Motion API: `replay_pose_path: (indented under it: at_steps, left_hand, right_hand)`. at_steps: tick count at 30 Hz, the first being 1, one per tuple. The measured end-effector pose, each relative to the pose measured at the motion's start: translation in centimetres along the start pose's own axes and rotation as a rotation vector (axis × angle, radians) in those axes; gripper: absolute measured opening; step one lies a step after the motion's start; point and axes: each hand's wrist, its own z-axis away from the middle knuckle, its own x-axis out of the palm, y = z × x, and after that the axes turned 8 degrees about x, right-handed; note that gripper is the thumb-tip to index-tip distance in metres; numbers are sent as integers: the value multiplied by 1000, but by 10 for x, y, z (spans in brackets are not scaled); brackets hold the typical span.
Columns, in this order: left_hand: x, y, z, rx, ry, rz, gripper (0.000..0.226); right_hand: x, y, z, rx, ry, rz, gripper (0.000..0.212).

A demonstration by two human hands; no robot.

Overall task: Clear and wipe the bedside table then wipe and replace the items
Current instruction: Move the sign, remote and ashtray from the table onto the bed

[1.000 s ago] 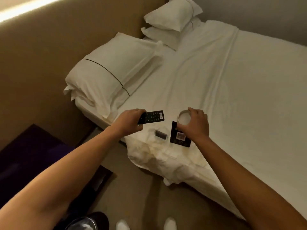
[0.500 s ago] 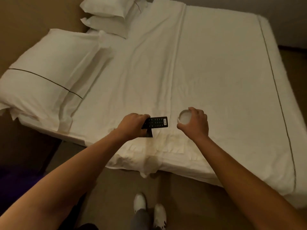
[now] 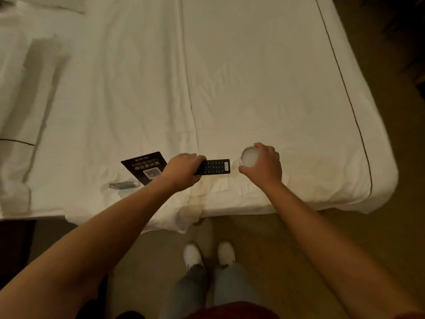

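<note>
My left hand (image 3: 182,172) grips a black remote control (image 3: 215,167) by one end, its keypad facing up, just above the white bed sheet (image 3: 253,88). My right hand (image 3: 264,166) holds a small round white cup (image 3: 249,157) from the side, close to the remote's right end. A black WiFi card with a QR code (image 3: 145,166) lies flat on the sheet to the left of my left hand. A small silvery dark object (image 3: 123,185) lies beside the card's lower left corner. The bedside table is out of view.
The bed's near edge runs across the middle, with a rumpled sheet corner (image 3: 181,215) hanging down. Pillows (image 3: 20,93) sit at far left. My white shoes (image 3: 208,254) stand on tan carpet below. A dark area (image 3: 13,245) lies at lower left.
The view has swung right and down along the bed; pillows slid out to the left. Both hands keep the remote and cup. The card and small object now lie left of my hands.
</note>
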Motion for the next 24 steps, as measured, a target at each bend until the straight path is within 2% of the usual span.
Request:
replay_pose_path:
  at_steps: [8,13,24]
  left_hand:
    - [82,-12,-53,-29,-18,60,29]
    - [125,-21,-69,-82,-49,-1,42]
    - [158,-33,-70,-112,-91,-20,43]
  right_hand:
    - [45,53,-49,53,-58,68,90]
    - [77,73,-81,60,-148,128,92]
    - [126,87,-99,-112,-191,252,91]
